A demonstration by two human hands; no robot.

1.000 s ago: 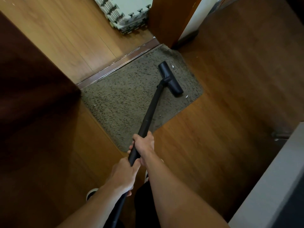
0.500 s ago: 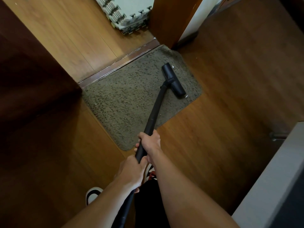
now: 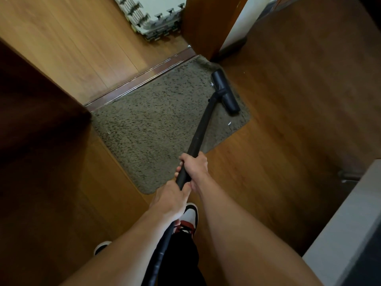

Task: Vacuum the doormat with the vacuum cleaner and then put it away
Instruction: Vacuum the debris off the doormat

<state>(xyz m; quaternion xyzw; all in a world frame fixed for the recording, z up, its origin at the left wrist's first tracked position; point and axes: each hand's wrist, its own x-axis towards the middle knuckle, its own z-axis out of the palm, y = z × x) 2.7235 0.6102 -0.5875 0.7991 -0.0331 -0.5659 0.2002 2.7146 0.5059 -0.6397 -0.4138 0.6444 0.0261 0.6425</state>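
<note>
Count: one doormat (image 3: 165, 124), one vacuum wand (image 3: 203, 129), one floor head (image 3: 225, 91), one hose (image 3: 160, 250), two hands, two shoes, one stack of foam tiles (image 3: 158, 19).

Doormat: grey-brown shag pile, rectangular with rounded corners. It lies on the wooden floor (image 3: 288, 141), with its far long edge against a dark, glossy threshold strip (image 3: 140, 79). The far right corner is rucked up at the foot of the door post (image 3: 206, 23). At least two pale flecks (image 3: 229, 123) sit in the pile near the right edge.

Vacuum: all matt black. The floor head is a stubby bar resting on the doormat at its right edge. Its long axis runs along that edge, far end toward the rucked corner. The wand is a straight rigid tube that joins the head at mid-length, forming a T. It points away from the person, up from the near edge toward the far right corner. The ribbed, flexible hose trails back from the wand between the forearms.

Right hand (image 3: 194, 166): higher on the wand, over the doormat's near edge, fingers wrapped tight around the tube.
Left hand (image 3: 171, 200): directly behind the right, fingers clamped where the wand meets the hose.

Shoes: one white, red and black (image 3: 190, 215) just short of the near edge; the other (image 3: 102, 246) is only a white toe cap.

Foam tiles: pale, interlocking toothed edges, beyond the threshold.
</note>
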